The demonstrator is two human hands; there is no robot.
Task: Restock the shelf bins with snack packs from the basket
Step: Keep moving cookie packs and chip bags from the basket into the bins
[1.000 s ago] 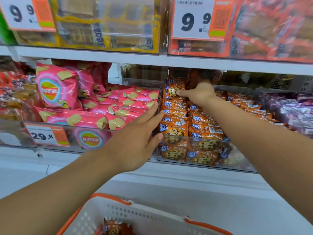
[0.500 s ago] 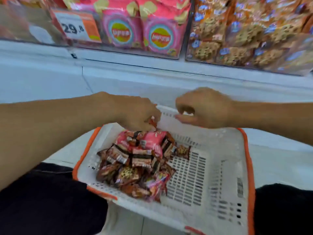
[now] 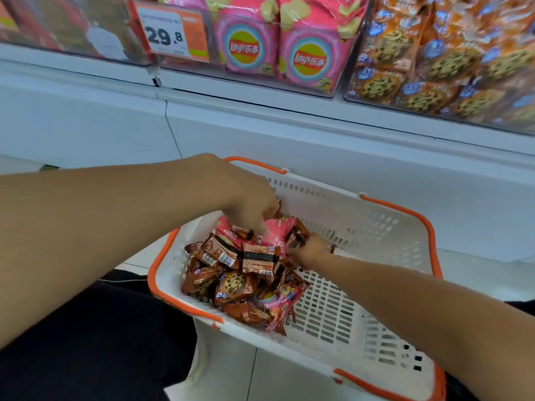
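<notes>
Both hands are in the basket [image 3: 362, 215] picking: left hand [image 3: 249, 206] pinching brown packs [image 3: 257, 257], right hand [image 3: 309, 251] curled round another. Next, I'd guess, lift toward the cookie bin [image 3: 451, 65] above.

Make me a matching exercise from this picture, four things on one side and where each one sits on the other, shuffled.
Things:
1. price tag
2. pink chip bags
3. cookie packs
4. basket

Places:
A. shelf bin at upper right
B. below the shelf, under both hands
C. bin front at upper left
D. middle shelf bin

Pairs: 1-C, 2-D, 3-A, 4-B
</notes>
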